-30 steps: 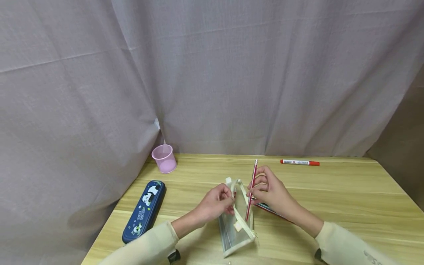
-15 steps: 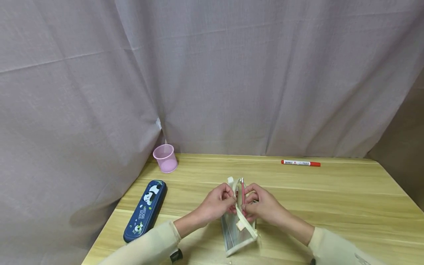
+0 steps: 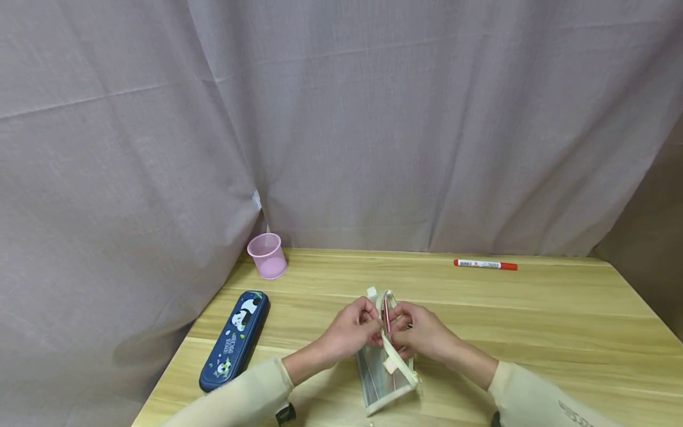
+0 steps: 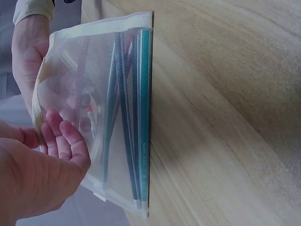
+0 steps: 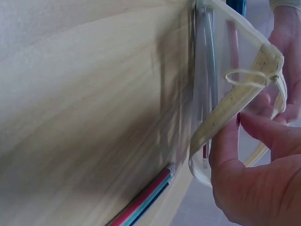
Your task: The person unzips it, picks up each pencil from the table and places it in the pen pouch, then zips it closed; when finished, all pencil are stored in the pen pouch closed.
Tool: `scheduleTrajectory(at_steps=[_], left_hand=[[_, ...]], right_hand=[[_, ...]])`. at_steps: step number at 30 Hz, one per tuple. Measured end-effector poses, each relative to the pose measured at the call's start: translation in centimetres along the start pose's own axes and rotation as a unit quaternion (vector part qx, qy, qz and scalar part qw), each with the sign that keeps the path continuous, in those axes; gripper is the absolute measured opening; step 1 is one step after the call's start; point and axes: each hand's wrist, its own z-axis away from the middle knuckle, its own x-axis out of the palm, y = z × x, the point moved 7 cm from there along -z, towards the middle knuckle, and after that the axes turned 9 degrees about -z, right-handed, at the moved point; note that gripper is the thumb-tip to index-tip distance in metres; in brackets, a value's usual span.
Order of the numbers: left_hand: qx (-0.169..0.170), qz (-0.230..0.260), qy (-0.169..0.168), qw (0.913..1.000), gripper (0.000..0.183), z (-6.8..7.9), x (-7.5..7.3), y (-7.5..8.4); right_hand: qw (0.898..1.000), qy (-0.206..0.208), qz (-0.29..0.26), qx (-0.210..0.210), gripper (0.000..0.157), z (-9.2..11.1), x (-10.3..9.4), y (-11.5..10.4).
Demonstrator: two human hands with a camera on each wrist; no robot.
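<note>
- Cream-trimmed mesh pencil pouch [image 3: 376, 379], zip mouth gaping upward, stands on the wooden table [image 3: 560, 332] toward its near edge, long axis running from near edge to far.
- We see the left hand [image 3: 348, 326] at the pouch's left side, thumb and fingertips pinching the rim, other fingers loosely bent.
- Opposite, the right hand [image 3: 425, 336] has the red pencil [image 3: 386, 316] between thumb and bent fingers, right at the opening, making it the nearer hand.
- Any coming move turns, we judge, on that alignment: the pencil's length runs roughly with the mouth's long slit, its top end toward the table's far edge.
- Through the mesh we make out teal and dark pencils [image 4: 143, 117] along the base, too blurred to count.
- Hidden from us: the red pencil's lower end. Loose pencils [image 5: 143, 197] beside the pouch show in the right wrist view, cut off at the frame; from above, the right hand mostly covers them. Our head view crops the table's near edge.
</note>
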Motion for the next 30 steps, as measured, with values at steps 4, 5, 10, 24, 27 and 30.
scheduleTrajectory(at_steps=[4,5,10,24,27,30], left_hand=[[-0.003,-0.002,-0.006,1.0,0.009,0.2,-0.1,-0.1],[-0.004,-0.002,-0.007,1.0,0.009,0.2,-0.1,-0.2],[-0.002,0.002,-0.006,1.0,0.011,0.2,-0.1,-0.1],[-0.002,0.01,0.01,0.9999,0.008,0.3,-0.3,0.0],[0.0,0.009,0.012,0.9999,0.007,0.4,-0.5,0.0],[0.0,0.009,0.019,0.9998,0.008,0.5,-0.7,0.0]], right_hand=[[1.0,0.003,-0.011,0.008,0.043,-0.2,-0.4,-0.4],[1.0,0.005,-0.013,0.009,0.044,-0.2,-0.6,-0.6],[1.0,0.02,-0.006,0.002,0.043,0.2,-2.2,-1.4],[0.994,0.078,0.07,-0.038,0.029,1.2,-9.4,-1.8],[0.993,0.067,0.083,-0.041,0.03,1.2,-10.5,-1.3],[0.993,0.039,0.097,-0.047,0.03,1.0,-11.2,-0.5]])
